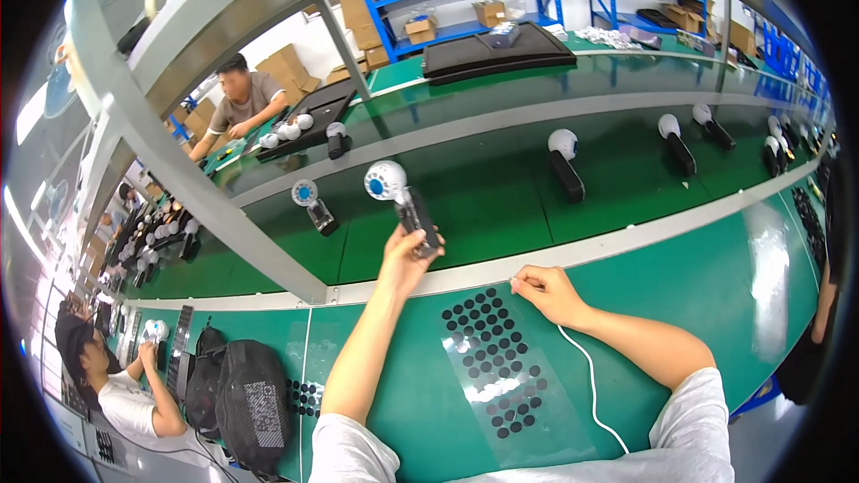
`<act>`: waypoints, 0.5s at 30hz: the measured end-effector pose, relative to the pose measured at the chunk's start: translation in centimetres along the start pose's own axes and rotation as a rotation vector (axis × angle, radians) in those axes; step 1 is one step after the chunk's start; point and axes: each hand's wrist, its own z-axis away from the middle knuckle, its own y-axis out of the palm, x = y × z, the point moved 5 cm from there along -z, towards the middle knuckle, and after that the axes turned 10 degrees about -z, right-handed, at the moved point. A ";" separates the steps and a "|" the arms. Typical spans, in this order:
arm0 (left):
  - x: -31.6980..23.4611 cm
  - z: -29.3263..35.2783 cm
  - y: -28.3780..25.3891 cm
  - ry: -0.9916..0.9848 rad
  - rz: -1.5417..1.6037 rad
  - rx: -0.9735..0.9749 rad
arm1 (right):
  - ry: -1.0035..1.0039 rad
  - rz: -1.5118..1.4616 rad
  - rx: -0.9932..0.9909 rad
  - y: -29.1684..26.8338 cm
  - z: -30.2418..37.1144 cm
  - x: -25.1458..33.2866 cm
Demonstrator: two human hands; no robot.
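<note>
My left hand (pixel 412 255) is closed around the black handle of a handheld device (pixel 386 181) that looks like a small fan. Its round white head has vents and a blue centre, and it is held up over the green conveyor belt (pixel 483 215). Above the near worktop, my right hand (pixel 548 293) is pinched, thumb against fingers; whatever lies between the fingertips is too small to make out. Just to its left, a clear sheet (pixel 461 353) carries rows of round black pads (pixel 488 322). A white cord (pixel 591 376) runs from my right wrist to the lower edge.
More such devices (pixel 565 161) stand along the belt, and another (pixel 313 206) lies left of my left hand. A grey metal post (pixel 197 179) slants across the left. A black bag (pixel 250 402) sits beside my left arm. Co-workers (pixel 143 402) sit at left and across (pixel 242 98).
</note>
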 end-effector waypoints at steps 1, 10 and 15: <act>0.7 0.7 2.2 -0.023 0.016 0.073 | -0.007 0.000 0.004 0.0 -0.2 0.0; 4.0 4.7 9.1 -0.139 -0.045 0.294 | -0.058 -0.103 -0.026 -0.5 0.1 -0.4; 4.6 4.8 9.1 -0.119 -0.131 0.247 | -0.030 -0.159 -0.038 -0.8 -0.1 -0.5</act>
